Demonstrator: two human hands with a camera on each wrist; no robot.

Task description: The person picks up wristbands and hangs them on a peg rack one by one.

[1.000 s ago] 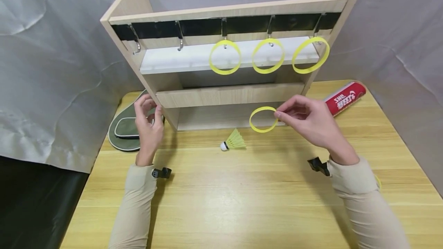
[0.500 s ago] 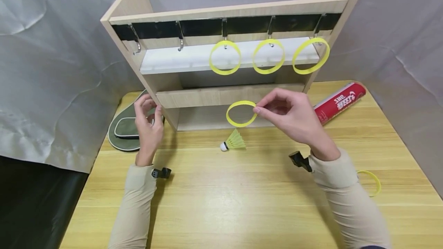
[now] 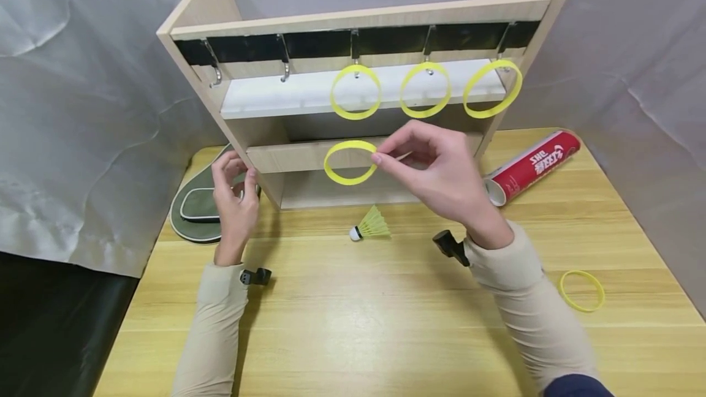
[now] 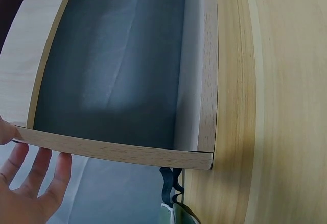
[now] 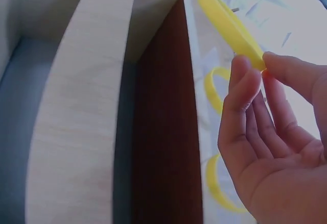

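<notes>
My right hand (image 3: 436, 167) pinches a yellow ring (image 3: 351, 163) at its right edge, in front of the rack's lower rail. In the right wrist view the held ring (image 5: 230, 27) sits between thumb and fingertips. My left hand (image 3: 236, 201) grips the left side panel of the wooden rack (image 3: 353, 155), thumb on one side and fingers on the other, as the left wrist view shows at the panel edge (image 4: 112, 150). Several metal hooks line a black strip (image 3: 320, 45) on the rack. Yellow rings (image 3: 355, 116) hang from the middle hook and the two on the right; the two left hooks (image 3: 285, 71) bear nothing.
On the table lies a yellow shuttlecock (image 3: 371, 225) before the rack. Another yellow ring (image 3: 581, 291) lies at the right. A red tube (image 3: 532, 167) rests right of the rack, and a green racket cover (image 3: 194, 210) lies behind my left hand.
My right hand has carried the ring left and upward, from near the rack's lower right to below the middle hook. My left hand has stayed on the panel.
</notes>
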